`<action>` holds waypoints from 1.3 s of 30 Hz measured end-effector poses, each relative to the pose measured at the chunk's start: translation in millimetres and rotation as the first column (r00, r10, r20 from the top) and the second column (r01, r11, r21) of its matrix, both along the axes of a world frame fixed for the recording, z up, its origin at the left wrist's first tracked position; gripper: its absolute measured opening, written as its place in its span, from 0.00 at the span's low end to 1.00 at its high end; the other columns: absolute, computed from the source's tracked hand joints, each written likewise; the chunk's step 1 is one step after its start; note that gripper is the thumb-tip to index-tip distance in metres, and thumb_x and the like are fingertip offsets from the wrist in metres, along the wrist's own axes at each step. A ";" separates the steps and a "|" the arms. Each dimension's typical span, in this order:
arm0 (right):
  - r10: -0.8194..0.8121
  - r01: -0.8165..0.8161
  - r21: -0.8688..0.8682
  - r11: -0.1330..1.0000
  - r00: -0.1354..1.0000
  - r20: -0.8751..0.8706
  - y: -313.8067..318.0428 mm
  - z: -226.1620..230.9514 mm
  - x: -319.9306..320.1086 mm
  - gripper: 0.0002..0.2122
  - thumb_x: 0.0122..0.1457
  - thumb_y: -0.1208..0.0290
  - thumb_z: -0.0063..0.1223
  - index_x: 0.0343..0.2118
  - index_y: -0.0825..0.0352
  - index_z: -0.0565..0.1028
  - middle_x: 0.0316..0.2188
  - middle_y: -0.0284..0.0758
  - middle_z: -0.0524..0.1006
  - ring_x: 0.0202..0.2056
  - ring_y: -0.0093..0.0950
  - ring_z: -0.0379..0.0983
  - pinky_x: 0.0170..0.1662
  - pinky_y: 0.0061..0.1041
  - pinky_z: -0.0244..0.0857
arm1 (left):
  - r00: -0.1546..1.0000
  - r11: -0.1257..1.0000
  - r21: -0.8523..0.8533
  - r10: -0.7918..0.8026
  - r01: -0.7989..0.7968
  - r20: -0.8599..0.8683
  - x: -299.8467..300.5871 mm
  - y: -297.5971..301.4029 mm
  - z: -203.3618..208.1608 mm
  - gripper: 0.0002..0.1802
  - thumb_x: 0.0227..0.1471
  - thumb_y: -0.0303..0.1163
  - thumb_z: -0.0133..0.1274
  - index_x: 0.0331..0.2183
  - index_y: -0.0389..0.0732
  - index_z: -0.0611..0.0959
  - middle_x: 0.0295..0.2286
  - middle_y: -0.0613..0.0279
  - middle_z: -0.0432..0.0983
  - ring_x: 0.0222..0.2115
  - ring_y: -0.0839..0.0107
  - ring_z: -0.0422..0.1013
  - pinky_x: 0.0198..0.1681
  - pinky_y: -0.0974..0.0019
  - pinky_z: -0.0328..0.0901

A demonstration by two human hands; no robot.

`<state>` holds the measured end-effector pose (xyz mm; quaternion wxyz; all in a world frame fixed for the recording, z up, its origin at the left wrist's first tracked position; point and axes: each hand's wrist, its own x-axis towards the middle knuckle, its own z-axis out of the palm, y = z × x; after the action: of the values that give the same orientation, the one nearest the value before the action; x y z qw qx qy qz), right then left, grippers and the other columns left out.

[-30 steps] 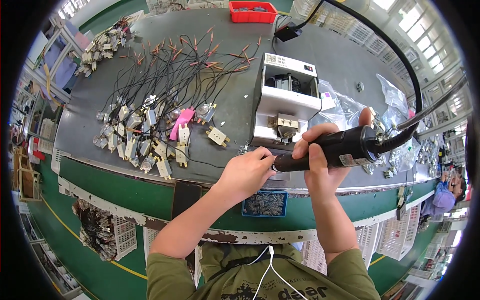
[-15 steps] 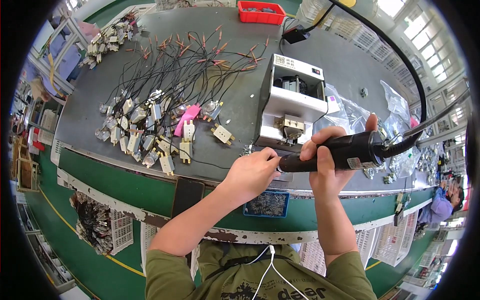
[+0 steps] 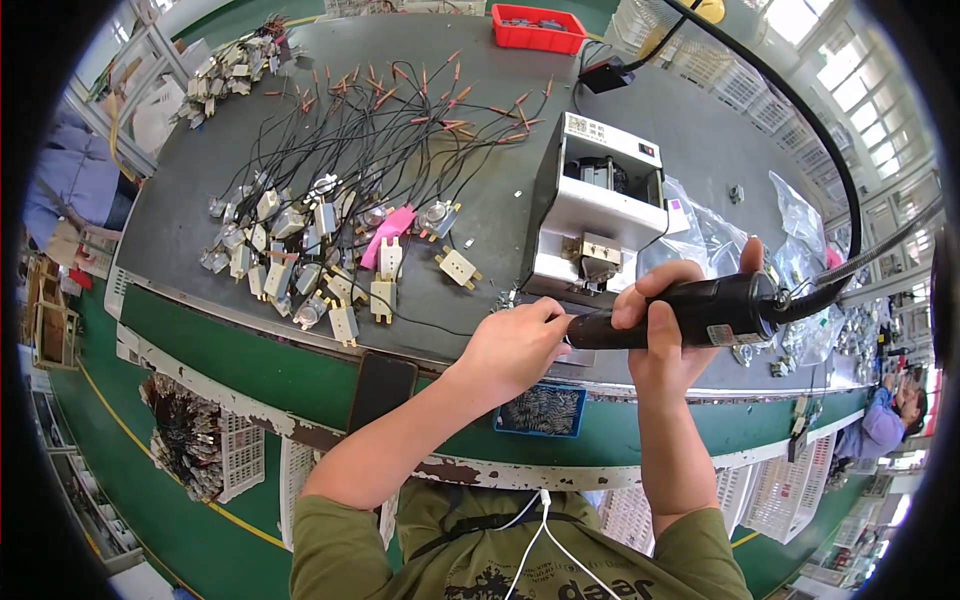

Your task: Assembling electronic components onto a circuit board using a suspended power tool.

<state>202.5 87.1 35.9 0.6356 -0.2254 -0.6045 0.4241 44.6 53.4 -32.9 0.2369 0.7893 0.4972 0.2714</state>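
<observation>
My right hand (image 3: 662,350) is wrapped round a black electric screwdriver (image 3: 722,308), held nearly level with its tip to the left and its cable leaving on the right. At that tip, the fingers of my left hand (image 3: 512,348) are pinched together; what they hold is hidden. Just beyond both hands stands a silver box-shaped bench machine (image 3: 610,205) with an open top. Left of it lie several cream switch-like parts (image 3: 460,268) with metal tabs, many with black wires (image 3: 385,130) running away to copper-coloured ends. A pink strip (image 3: 392,230) rests among them.
Below my hands, a blue tray (image 3: 541,410) holds small metal pieces. A dark phone-like slab (image 3: 383,390) lies at the table's near edge. Clear plastic bags (image 3: 795,215) and loose metal parts spread on the right. A red bin (image 3: 538,28) stands at the back; a black cable (image 3: 815,115) arches overhead.
The view has shifted slightly, so the table's contents appear a little further right. Both hands keep the same grip, with the screwdriver tip still at my left fingers.
</observation>
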 end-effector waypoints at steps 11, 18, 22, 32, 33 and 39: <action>0.011 -0.014 -0.017 1.000 0.993 -0.119 3.6 5.4 -1.7 0.48 0.56 0.87 0.49 0.70 0.55 0.28 0.35 0.43 0.75 0.25 0.25 0.72 0.32 0.28 0.73 | 0.999 0.999 -0.042 -0.009 0.008 -0.035 -0.3 2.5 2.6 0.14 0.53 0.34 0.59 0.42 0.41 0.81 0.38 0.59 0.75 0.39 0.57 0.75 0.41 0.56 0.71; 0.011 -0.014 -0.025 1.000 0.994 -0.108 1.3 4.9 -3.0 0.48 0.55 0.88 0.46 0.70 0.55 0.28 0.35 0.43 0.74 0.25 0.25 0.72 0.33 0.28 0.73 | 1.000 1.000 -0.002 -0.009 0.009 -0.021 -0.2 2.3 -2.8 0.16 0.52 0.36 0.60 0.42 0.42 0.81 0.37 0.59 0.75 0.39 0.57 0.75 0.40 0.55 0.72; 0.005 -0.006 -0.016 1.000 0.996 -0.093 1.2 3.1 -2.7 0.48 0.56 0.87 0.48 0.70 0.55 0.28 0.35 0.43 0.74 0.25 0.25 0.73 0.33 0.29 0.73 | 0.999 1.000 0.000 -0.012 0.012 -0.034 -0.4 2.4 -1.6 0.16 0.52 0.36 0.61 0.42 0.41 0.81 0.37 0.60 0.75 0.39 0.57 0.75 0.40 0.56 0.72; 0.011 -0.012 -0.016 1.000 0.996 -0.092 0.9 2.8 -2.6 0.48 0.58 0.83 0.51 0.70 0.55 0.27 0.35 0.43 0.74 0.25 0.26 0.73 0.33 0.28 0.73 | 1.000 0.999 0.031 0.006 -0.005 -0.007 1.3 1.5 -2.8 0.15 0.51 0.35 0.62 0.41 0.41 0.81 0.37 0.60 0.75 0.38 0.57 0.76 0.39 0.56 0.72; 0.015 -0.017 -0.014 1.000 0.995 -0.099 1.1 2.5 -2.6 0.48 0.58 0.83 0.51 0.70 0.55 0.27 0.35 0.43 0.74 0.25 0.26 0.73 0.33 0.28 0.73 | 1.000 0.999 0.032 0.002 -0.001 -0.004 1.2 1.6 -3.0 0.15 0.51 0.35 0.62 0.41 0.41 0.81 0.37 0.60 0.75 0.38 0.57 0.76 0.39 0.56 0.72; 0.033 -0.034 -0.010 0.999 0.994 -0.107 1.5 2.4 -4.3 0.48 0.58 0.83 0.51 0.70 0.54 0.27 0.35 0.42 0.74 0.25 0.26 0.73 0.32 0.28 0.73 | 1.000 1.000 0.012 0.002 -0.001 -0.021 0.5 1.1 -3.7 0.14 0.52 0.36 0.61 0.40 0.41 0.81 0.37 0.60 0.74 0.39 0.57 0.75 0.40 0.57 0.72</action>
<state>198.2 88.6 38.3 0.6584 -0.1961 -0.5708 0.4497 45.1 54.5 -36.6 0.2265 0.7932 0.4986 0.2662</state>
